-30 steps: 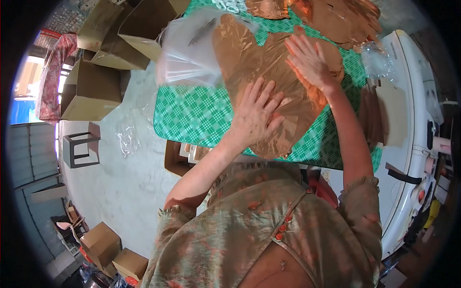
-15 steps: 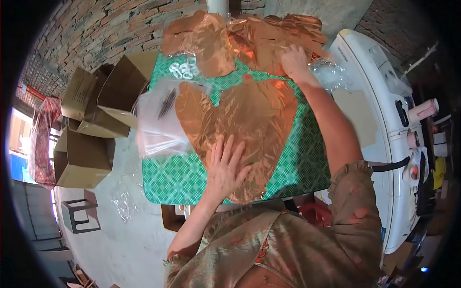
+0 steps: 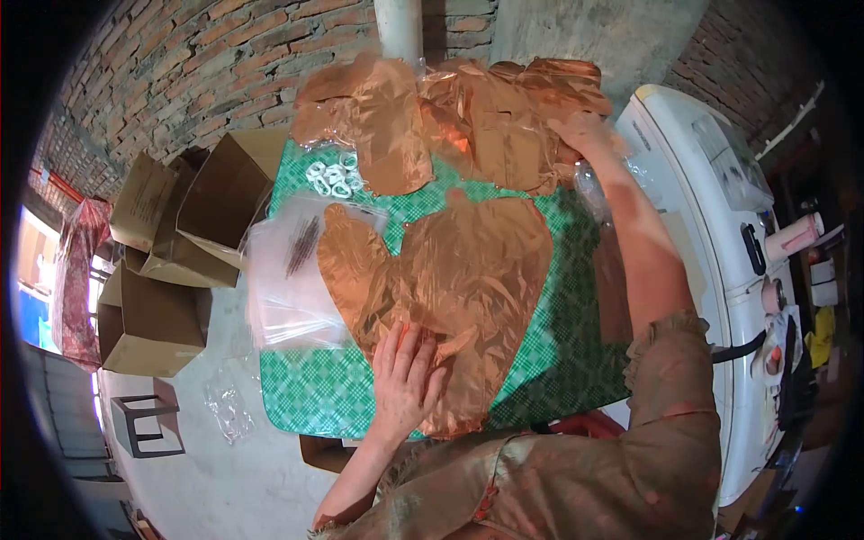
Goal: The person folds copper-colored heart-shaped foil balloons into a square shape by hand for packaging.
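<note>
A flat, uninflated copper-coloured foil balloon [image 3: 477, 261] lies on the green patterned table [image 3: 315, 387], near its front edge. My left hand [image 3: 407, 373] rests palm down on the balloon's lower part, fingers stretched out. Toward the back right, my right hand [image 3: 589, 139] reaches to a pile of more flat foil balloons [image 3: 504, 126]; its fingers are extended at the pile's right side and a little blurred. Another flat foil balloon [image 3: 391, 135] lies at the back, left of that pile.
Clear plastic bags [image 3: 292, 279] lie stacked on the table's left side, below several white rings [image 3: 333, 175]. Open cardboard boxes [image 3: 153, 315] stand left. A white washing machine [image 3: 693, 180] is at the right. Behind are a brick wall [image 3: 234, 72] and a white pipe [image 3: 399, 31].
The camera view has tilted up, so the table appears lower. My right hand has shifted rightward along the foil pile. My left hand stays on the front balloon, its fingers closer together.
</note>
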A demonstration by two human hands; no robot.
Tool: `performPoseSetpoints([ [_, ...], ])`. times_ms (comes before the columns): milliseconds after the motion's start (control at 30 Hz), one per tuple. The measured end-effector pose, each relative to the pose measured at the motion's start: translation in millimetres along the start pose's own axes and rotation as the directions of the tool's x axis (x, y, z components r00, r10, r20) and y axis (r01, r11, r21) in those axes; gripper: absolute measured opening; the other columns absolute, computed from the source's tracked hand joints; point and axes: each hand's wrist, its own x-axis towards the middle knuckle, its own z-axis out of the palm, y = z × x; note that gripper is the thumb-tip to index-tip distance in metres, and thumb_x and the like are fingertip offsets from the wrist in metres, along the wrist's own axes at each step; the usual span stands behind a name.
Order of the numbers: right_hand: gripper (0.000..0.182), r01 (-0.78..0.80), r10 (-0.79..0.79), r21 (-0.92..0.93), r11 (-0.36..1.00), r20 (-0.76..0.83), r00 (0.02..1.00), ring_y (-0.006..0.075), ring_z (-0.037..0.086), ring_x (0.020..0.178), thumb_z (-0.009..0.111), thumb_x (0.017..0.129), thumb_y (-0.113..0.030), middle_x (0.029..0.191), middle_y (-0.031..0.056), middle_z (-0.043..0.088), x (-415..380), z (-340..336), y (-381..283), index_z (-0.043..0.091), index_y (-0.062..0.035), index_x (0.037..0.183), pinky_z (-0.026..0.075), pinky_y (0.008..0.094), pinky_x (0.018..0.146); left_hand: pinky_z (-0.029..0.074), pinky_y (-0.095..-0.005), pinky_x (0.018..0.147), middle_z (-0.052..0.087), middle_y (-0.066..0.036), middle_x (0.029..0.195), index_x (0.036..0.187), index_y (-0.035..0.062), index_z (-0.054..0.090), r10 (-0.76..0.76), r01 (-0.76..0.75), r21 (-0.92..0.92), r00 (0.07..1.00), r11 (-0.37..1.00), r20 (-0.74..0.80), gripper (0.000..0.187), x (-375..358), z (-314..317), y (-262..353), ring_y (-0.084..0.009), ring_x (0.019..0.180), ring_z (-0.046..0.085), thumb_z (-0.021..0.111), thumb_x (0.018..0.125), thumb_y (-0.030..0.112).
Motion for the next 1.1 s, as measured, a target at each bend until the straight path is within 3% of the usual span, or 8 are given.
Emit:
performPoseSetpoints([
  [233, 0.065, -0.197, 0.198, -0.028, 0.980, 0.073, 0.977, 0.0298, 0.057, 0.143, 0.055, 0.100, -0.061, 0.154, 0.0080, 0.063, 19, 13, -35, 0.069, -0.0157, 0.144, 0.044, 0.0478, 0.114, 0.039, -0.0603, 0.118, 0.055, -0.019, 0.153, 0.136, 0.0032, 0.067, 0.018, -0.021, 0.046, 0.997, 0.999, 0.078, 0.052, 2, 3, 1, -0.0435, 0.150, 0.044, 0.080, 0.092, 0.028],
  [333, 0.055, -0.148, 0.190, 0.167, 0.975, -0.276, 0.942, 0.0353, 0.063, 0.135, 0.057, 0.103, -0.046, 0.146, 0.0152, 0.068, 21, 23, -27, 0.069, -0.0117, 0.144, 0.049, 0.0499, 0.109, 0.040, -0.0591, 0.117, 0.056, -0.020, 0.152, 0.135, 0.0021, 0.067, 0.012, -0.016, 0.045, 0.995, 0.999, 0.098, 0.052, 4, 4, 1, -0.0421, 0.149, 0.046, 0.081, 0.092, 0.027],
  [433, 0.048, -0.121, 0.140, 0.217, 0.969, -0.073, 0.988, 0.0423, 0.069, 0.123, 0.057, 0.103, -0.032, 0.135, 0.0251, 0.071, 62, 34, 5, 0.068, -0.0049, 0.142, 0.054, 0.0523, 0.103, 0.041, -0.0574, 0.117, 0.058, -0.020, 0.151, 0.134, 0.0013, 0.067, -0.001, 0.000, 0.015, 0.994, 1.000, 0.106, 0.050, 3, 6, 1, -0.0414, 0.149, 0.047, 0.081, 0.092, 0.026],
  [567, 0.048, -0.179, 0.282, 0.409, 0.895, -0.209, 0.936, 0.0462, 0.071, 0.117, 0.058, 0.101, -0.025, 0.126, 0.0318, 0.072, 90, 20, 31, 0.065, 0.0028, 0.139, 0.057, 0.0532, 0.100, 0.042, -0.0557, 0.117, 0.059, -0.020, 0.150, 0.133, 0.0009, 0.067, -0.009, 0.007, 0.016, 0.993, 1.000, 0.118, 0.049, 7, 1, 4, -0.0414, 0.148, 0.047, 0.080, 0.093, 0.026],
  [800, 0.048, -0.218, 0.415, 0.623, 0.751, -0.189, 0.890, 0.0371, 0.070, 0.126, 0.065, 0.097, -0.033, 0.131, 0.0244, 0.073, 127, 31, 63, 0.068, 0.0023, 0.130, 0.058, 0.0471, 0.101, 0.042, -0.0551, 0.116, 0.058, -0.020, 0.150, 0.133, 0.0007, 0.068, -0.013, 0.011, 0.014, 0.994, 1.000, 0.112, 0.047, 7, 1, 4, -0.0414, 0.148, 0.047, 0.079, 0.094, 0.025],
  [900, 0.036, -0.270, 0.405, 0.587, 0.763, -0.108, 0.908, 0.0275, 0.071, 0.098, 0.072, 0.096, -0.032, 0.107, 0.0155, 0.074, 132, 45, 53, 0.071, 0.0007, 0.110, 0.057, 0.0441, 0.084, 0.042, -0.0555, 0.116, 0.058, -0.020, 0.150, 0.132, 0.0009, 0.068, -0.019, 0.018, 0.006, 0.993, 1.000, 0.115, 0.046, 7, 0, 4, -0.0417, 0.147, 0.047, 0.079, 0.094, 0.025],
  [1000, 0.032, -0.178, 0.221, 0.807, 0.564, 0.060, 0.973, 0.0221, 0.070, 0.083, 0.072, 0.099, -0.033, 0.095, 0.0104, 0.074, 119, 47, 18, 0.072, -0.0014, 0.107, 0.055, 0.0404, 0.073, 0.042, -0.0559, 0.116, 0.058, -0.020, 0.151, 0.132, 0.0010, 0.068, -0.012, 0.010, 0.022, 0.994, 1.000, 0.110, 0.046, 8, 0, 5, -0.0418, 0.148, 0.047, 0.079, 0.094, 0.025],
  [1100, 0.021, -0.071, 0.051, 0.997, -0.026, 0.072, 0.996, 0.0188, 0.067, 0.077, 0.067, 0.105, -0.027, 0.091, 0.0059, 0.071, 74, -20, -49, 0.071, -0.0065, 0.102, 0.057, 0.0357, 0.067, 0.042, -0.0561, 0.117, 0.057, -0.020, 0.152, 0.132, 0.0012, 0.068, -0.020, 0.020, -0.003, 0.994, 1.000, 0.106, 0.046, 7, 2, 3, -0.0417, 0.148, 0.047, 0.079, 0.094, 0.025],
])
